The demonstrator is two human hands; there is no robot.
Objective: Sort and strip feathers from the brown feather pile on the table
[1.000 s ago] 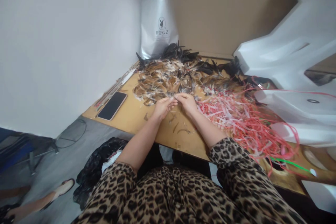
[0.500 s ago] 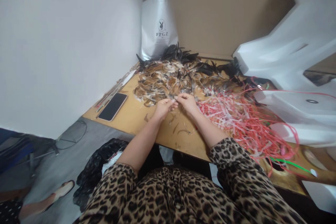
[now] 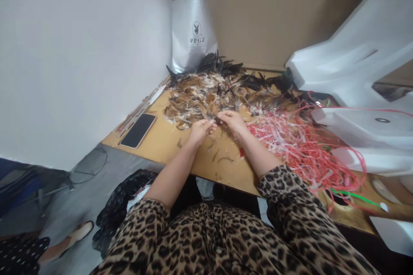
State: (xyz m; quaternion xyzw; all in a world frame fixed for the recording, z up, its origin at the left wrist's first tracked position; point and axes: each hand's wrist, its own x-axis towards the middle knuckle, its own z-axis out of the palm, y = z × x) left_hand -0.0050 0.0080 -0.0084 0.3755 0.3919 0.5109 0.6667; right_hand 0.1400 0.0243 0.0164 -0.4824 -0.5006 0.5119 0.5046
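Observation:
Over the wooden table [image 3: 180, 154], my left hand [image 3: 201, 130] pinches a small feather whose tip blends into the pile behind it. My right hand [image 3: 232, 121] is close beside it, slightly higher, thumb and finger pinched at the same feather. Just beyond my fingers spreads a pile of brown, cream and black feathers [image 3: 200, 99]. To the right of my right forearm lies a tangled heap of red and pale pink ribbon strips [image 3: 290, 146]. Loose feather bits [image 3: 225, 159] are scattered below my hands.
A phone [image 3: 138, 130] lies at the table's left side, near the wall. A silver-white bag [image 3: 193, 34] stands at the back. A white machine-like body [image 3: 361, 124] takes up the right. Another person's foot [image 3: 80, 232] and a black plastic bag [image 3: 121, 206] are on the floor.
My right hand has moved slightly up and right, apart from my left hand. A small red bit now shows by my right forearm. The other person's foot and dotted clothing have shifted right.

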